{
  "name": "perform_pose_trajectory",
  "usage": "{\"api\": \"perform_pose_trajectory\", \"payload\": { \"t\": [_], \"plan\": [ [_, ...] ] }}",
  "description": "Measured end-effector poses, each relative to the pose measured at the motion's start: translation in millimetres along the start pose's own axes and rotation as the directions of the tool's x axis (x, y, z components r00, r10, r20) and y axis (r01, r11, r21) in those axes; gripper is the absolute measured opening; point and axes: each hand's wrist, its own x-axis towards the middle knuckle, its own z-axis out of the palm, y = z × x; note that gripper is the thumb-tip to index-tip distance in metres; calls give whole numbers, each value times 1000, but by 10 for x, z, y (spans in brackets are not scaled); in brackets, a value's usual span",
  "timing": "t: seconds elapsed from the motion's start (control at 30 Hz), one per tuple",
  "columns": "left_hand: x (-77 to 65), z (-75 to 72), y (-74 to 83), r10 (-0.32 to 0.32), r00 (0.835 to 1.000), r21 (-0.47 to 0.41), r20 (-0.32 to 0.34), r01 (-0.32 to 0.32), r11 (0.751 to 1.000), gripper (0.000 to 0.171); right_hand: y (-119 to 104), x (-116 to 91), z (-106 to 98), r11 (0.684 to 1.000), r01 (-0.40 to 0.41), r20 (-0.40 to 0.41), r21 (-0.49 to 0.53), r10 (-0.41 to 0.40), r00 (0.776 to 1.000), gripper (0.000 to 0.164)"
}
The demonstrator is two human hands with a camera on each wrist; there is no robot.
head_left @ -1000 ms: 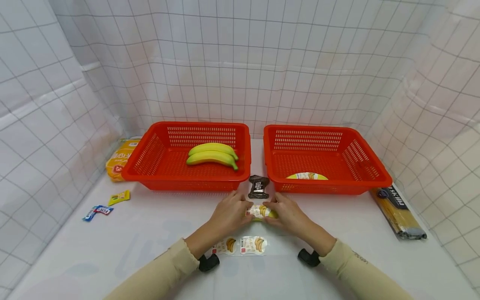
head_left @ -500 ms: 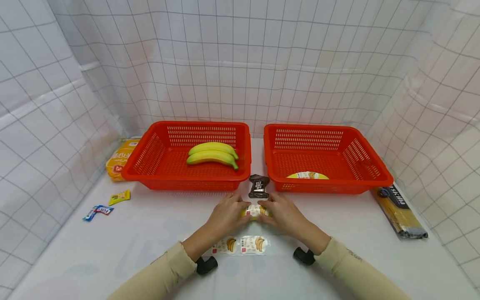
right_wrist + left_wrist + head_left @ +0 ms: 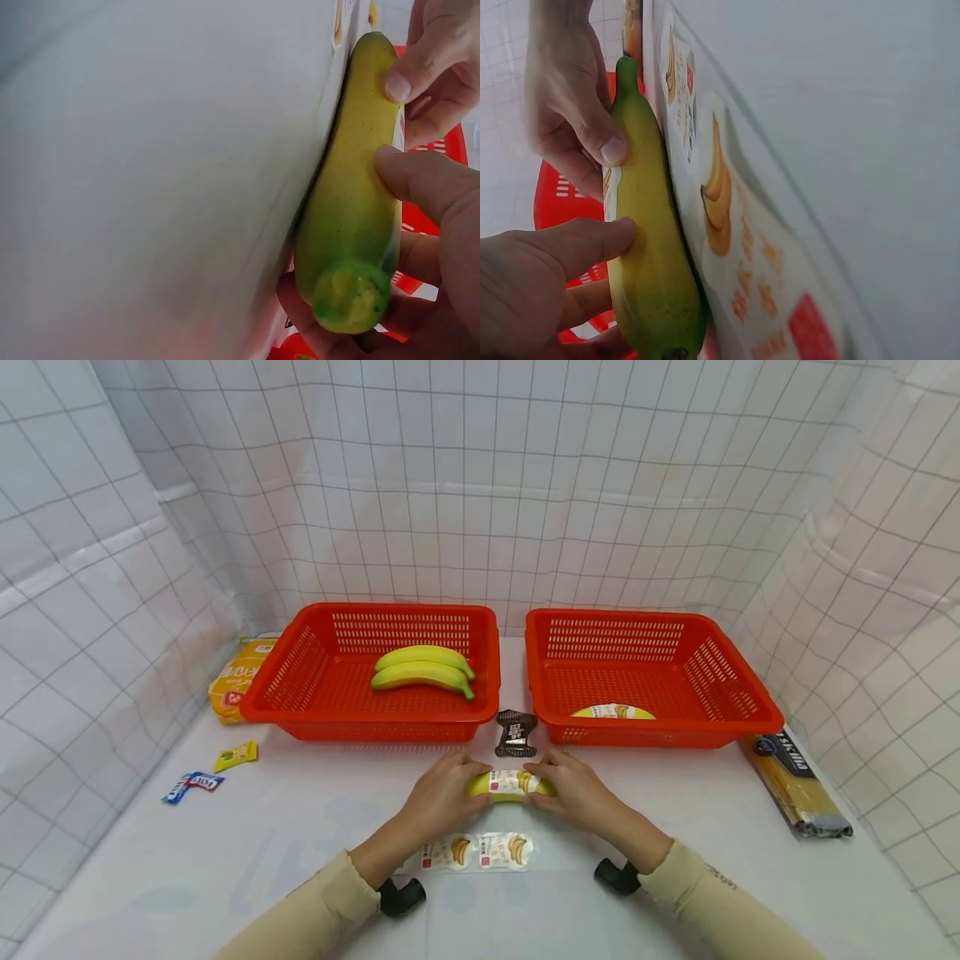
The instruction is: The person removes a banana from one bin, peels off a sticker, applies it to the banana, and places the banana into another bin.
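A single banana [image 3: 480, 785] lies crosswise on the table in front of me, with a white sticker [image 3: 508, 782] printed with bananas across its upper side. My left hand [image 3: 446, 792] pinches its left part, thumb on the near side and fingers beyond, as the left wrist view shows. Toward the stem end my right hand [image 3: 573, 789] grips it; in the right wrist view the thumb [image 3: 420, 176] presses the near side and the other fingers curl behind. A strip of banana stickers [image 3: 506, 852] lies just nearer to me, partly overlapped by my left wrist.
Behind stand two red baskets: the left one [image 3: 367, 731] holds two joined bananas [image 3: 423, 670], the right one [image 3: 660, 735] a stickered banana [image 3: 613, 712]. A black packet [image 3: 516, 732] lies between them. Small candies [image 3: 236, 756] and an orange bag [image 3: 238, 681] lie left, a spaghetti pack [image 3: 798, 785] right.
My left hand has slid left along the banana, uncovering its left part and more of the sticker. The right hand has shifted slightly left and back, still holding the banana.
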Motion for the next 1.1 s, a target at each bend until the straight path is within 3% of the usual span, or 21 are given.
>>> {"api": "perform_pose_trajectory", "payload": {
  "t": [0.13,0.47,0.67,0.77,0.83,0.9,1.1],
  "plan": [
    [-63,-26,-54,-71,997,-54,20,72,996,38,-9,3,7,1000,-13,1,3,13,1000,46],
    [-115,-50,-63,-45,999,-54,5,45,998,34,5,-38,-12,997,-63,1,38,63,998,46],
    [-124,-54,-61,-51,999,-50,12,51,997,35,208,-175,-83,968,-163,-7,190,167,986,35],
    [-126,-58,-59,-56,998,-53,9,57,997,36,381,-267,-155,923,-228,-37,311,251,967,31],
    [-130,-56,-62,-56,998,-53,4,56,997,36,496,-329,-206,871,-285,-52,401,332,942,33],
    [-130,-52,-65,-55,998,-57,0,55,997,35,602,-384,-254,803,-344,-52,486,420,906,37],
    [-126,-38,-61,-50,999,-65,1,49,997,35,799,-490,-389,595,-478,-15,646,636,771,55]
  ]
}}
